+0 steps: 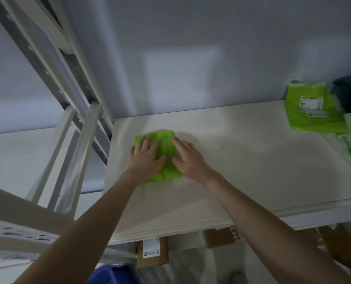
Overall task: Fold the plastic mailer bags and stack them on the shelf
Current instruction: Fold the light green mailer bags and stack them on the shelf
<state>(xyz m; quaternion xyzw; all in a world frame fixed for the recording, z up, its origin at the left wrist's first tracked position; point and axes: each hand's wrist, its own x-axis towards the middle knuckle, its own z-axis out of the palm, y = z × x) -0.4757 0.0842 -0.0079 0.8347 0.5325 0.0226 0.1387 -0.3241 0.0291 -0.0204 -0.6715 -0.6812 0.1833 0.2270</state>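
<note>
Shelf: a pale, flat shelf board (242, 160) is seen from above, set against a grey-blue wall, with white metal uprights (82, 128) at its left end.
Folded mailer: a bright green plastic mailer bag (164, 148) is laid flat on the left part of the shelf, folded into a compact shape, near the back left corner.
Left hand: the left hand (148, 158) is pressed flat on the left half of the folded mailer, fingers straight and spread; nothing is gripped.
Right hand: the right hand (188, 158) is pressed flat on the right half of the same mailer, fingers straight, just beside the left hand; nothing is gripped.
Other mailers: a loose pile of green mailer bags (312, 111) with white printed labels is seen at the far right of the shelf, well apart from the hands; the pile is blurred.
Below the shelf: brown cardboard boxes (152, 253) are visible under the front edge, and a blue object (113, 275) is seen at the bottom edge.
</note>
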